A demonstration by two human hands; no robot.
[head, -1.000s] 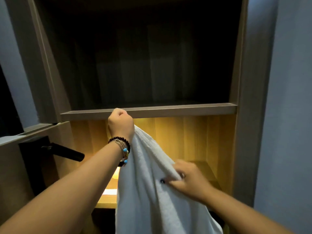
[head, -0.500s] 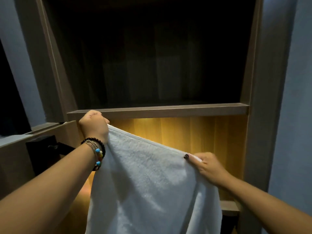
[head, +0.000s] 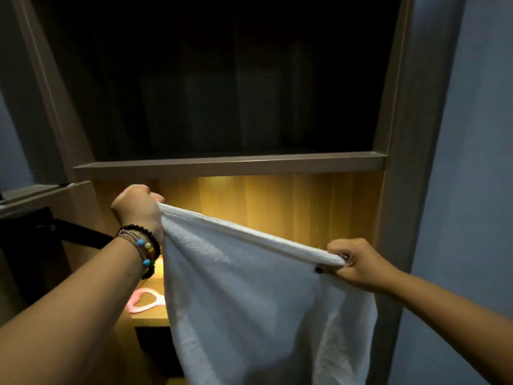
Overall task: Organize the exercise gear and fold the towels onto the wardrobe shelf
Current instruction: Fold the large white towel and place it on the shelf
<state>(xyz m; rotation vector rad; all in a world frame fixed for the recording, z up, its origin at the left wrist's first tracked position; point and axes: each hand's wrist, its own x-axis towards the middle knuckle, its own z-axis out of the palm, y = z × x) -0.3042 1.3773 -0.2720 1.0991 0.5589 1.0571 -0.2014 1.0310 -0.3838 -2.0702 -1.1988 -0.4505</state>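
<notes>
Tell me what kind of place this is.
Most likely a bedroom or hotel room, at a built-in wardrobe. A wooden wardrobe shelf spans a dark compartment over a warmly lit niche, and both hands hold up a white towel.

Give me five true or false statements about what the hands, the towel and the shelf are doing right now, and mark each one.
1. Both hands grip the towel's top edge. True: the left hand and right hand each hold an end of the towel.
2. The towel lies folded on the shelf. False: it hangs spread out below the shelf.
3. The left wrist wears beaded bracelets. True.
4. The right hand is higher than the left. False: the left is higher.
5. A pink heart-shaped object lies on the lit lower surface. True.
</notes>
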